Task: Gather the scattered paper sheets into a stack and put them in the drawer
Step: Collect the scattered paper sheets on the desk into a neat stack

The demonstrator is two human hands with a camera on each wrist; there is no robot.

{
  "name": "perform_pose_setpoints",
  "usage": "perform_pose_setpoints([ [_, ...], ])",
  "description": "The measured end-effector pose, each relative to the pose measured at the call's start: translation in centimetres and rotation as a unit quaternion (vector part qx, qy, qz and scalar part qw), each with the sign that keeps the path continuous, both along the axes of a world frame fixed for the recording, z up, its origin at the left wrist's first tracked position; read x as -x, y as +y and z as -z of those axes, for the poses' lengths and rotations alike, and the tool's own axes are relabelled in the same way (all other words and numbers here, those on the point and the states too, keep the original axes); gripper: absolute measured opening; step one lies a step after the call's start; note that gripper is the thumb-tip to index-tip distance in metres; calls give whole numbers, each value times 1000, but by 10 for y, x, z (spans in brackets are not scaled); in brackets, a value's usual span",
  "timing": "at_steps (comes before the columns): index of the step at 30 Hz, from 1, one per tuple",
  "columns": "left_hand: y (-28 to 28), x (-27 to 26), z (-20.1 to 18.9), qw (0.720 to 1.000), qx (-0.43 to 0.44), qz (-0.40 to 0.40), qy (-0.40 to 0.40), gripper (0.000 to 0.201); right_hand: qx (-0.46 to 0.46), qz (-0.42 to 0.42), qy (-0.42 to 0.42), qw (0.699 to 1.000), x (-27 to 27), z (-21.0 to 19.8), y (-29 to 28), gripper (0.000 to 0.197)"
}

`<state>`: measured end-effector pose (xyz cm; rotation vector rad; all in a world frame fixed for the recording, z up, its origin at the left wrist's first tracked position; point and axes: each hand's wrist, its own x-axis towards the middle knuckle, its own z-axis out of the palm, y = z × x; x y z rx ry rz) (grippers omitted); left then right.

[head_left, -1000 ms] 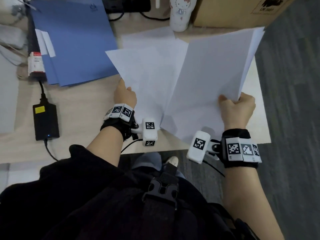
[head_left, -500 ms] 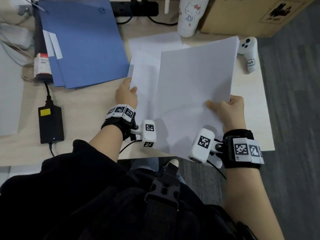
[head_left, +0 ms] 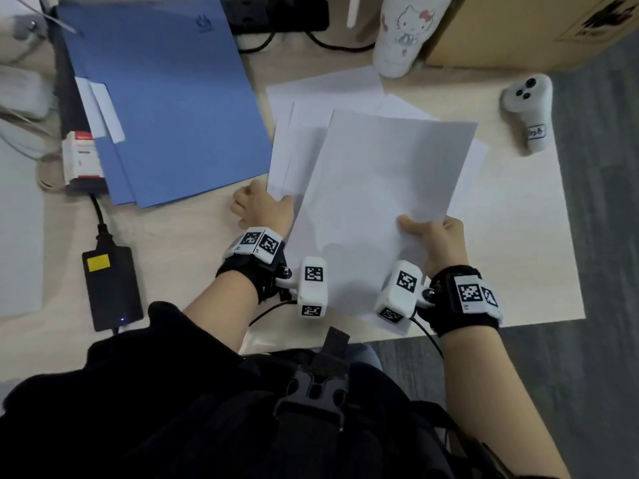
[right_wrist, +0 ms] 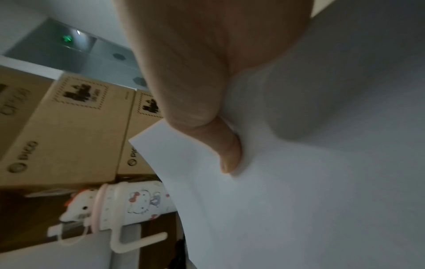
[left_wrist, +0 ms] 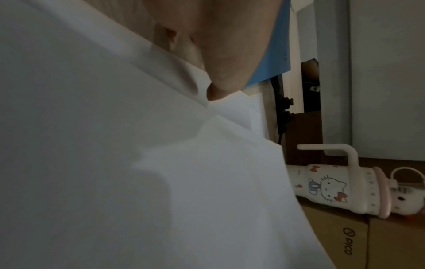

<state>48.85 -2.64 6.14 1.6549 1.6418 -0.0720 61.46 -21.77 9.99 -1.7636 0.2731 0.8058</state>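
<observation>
Several white paper sheets lie overlapped in the middle of the desk. My right hand (head_left: pixel 432 236) pinches the top sheet (head_left: pixel 380 188) at its near right edge, thumb on top; the right wrist view shows the thumb (right_wrist: pixel 207 127) pressed onto the paper (right_wrist: pixel 299 182). My left hand (head_left: pixel 262 209) grips the near left corner of the sheets underneath (head_left: pixel 294 143); in the left wrist view its thumb (left_wrist: pixel 218 54) lies on the paper (left_wrist: pixel 115 163). One more sheet (head_left: pixel 325 88) lies flat further back. No drawer is in view.
A blue folder (head_left: pixel 166 98) lies left of the sheets and a black power adapter (head_left: pixel 110 288) sits near the front left. At the back stand a Hello Kitty bottle (head_left: pixel 404 32) and a cardboard box (head_left: pixel 518 25). A white controller (head_left: pixel 529 112) lies at the right.
My right hand has swung its sheet left and down over the sheets that the left hand holds, so the fan has narrowed. The white controller has come into view.
</observation>
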Motion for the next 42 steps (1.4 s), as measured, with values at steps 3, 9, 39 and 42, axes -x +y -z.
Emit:
perform_pose_setpoints([
  [3,3,-3,3,998,39,-20,-54,44,35,-4,4,999,0,16,8,15],
  [9,15,-4,6,963,129,-124,-202,53,81,7,-2,997,3,37,13,13],
  [39,-26,54,-69,892,98,-16,-441,44,-206,-9,-22,978,12,-38,-22,33],
  [42,-37,65,-77,895,64,-33,-441,34,-221,-59,-48,972,14,-51,-29,33],
])
